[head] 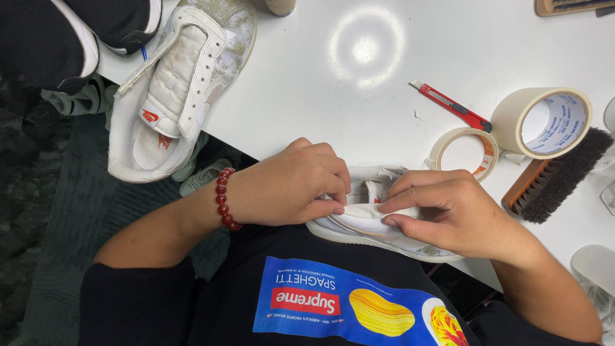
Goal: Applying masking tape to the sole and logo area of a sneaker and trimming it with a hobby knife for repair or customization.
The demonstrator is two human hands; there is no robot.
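I find both hands, left hand [291,186] and right hand [448,208], pinched shut on the white leather sneaker [368,221] at the white counter's [307,83] near edge. Judgement: keep fingertip pressure even, smoothing outward along the collar.

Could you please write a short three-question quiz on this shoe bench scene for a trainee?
1. True or false: both hands grip the white shoe at the table edge.
2. Which lies between the red utility knife and the brush? A) tape rolls B) a sponge
3. Which wrist wears the red bead bracelet?

Key:
1. True: left hand and right hand pinch it.
2. A
3. Left.
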